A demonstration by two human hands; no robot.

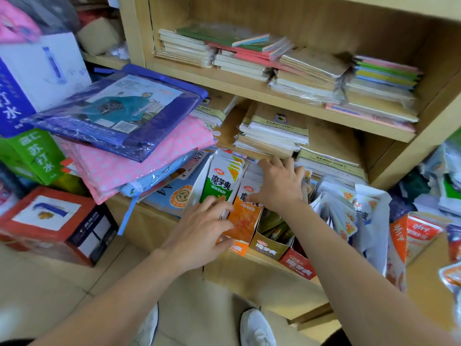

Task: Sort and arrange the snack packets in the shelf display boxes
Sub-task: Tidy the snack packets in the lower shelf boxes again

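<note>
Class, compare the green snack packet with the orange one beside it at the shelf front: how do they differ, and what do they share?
Colour: the green packet has a green panel, the orange packet an orange one. Position: the green packet stands left and higher; the orange packet sits right and lower. Shared: white tops, same logo, both upright.
</note>
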